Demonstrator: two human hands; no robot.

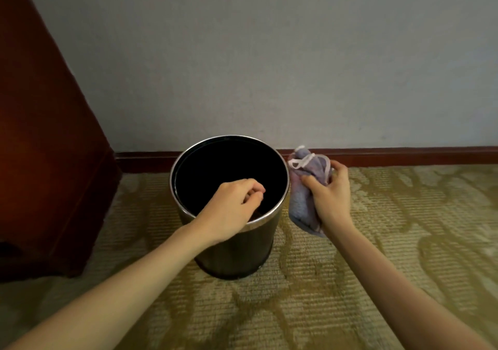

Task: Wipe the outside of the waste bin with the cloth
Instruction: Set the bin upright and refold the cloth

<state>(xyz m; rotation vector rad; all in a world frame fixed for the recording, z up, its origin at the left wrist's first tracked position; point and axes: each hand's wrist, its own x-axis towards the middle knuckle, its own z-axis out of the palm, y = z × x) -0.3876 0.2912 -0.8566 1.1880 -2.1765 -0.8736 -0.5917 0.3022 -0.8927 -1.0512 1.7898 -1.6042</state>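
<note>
Carpet (350, 282) is lying under a round waste bin (237, 252), which is standing upright close to the wall (269, 53) and its dark skirting board (404, 155). The left hand (229, 209) is hovering over the bin's open mouth, its fingers (253, 188) curling loosely inward and pinching nothing that can be made out; whether the wrist is touching the near part of the metal rim (280, 207) cannot be told. Beyond those fingertips the dark inside of the bin is gaping. The right hand (328, 196) is staying just outside the rim on the bin's right side, its fingers closing around a bunched purple cloth (301, 204). The cloth is hanging on the bin side of those fingers, touching or almost touching the bin's upper outer wall. To the right of the right hand's fingers, bare carpet is stretching wide and open. To the left of the left hand's fingers, a dark red-brown piece of furniture (40, 161) is standing near the bin, leaving only a narrow strip of carpet between. Behind the fingers, the wall is closing off room.
</note>
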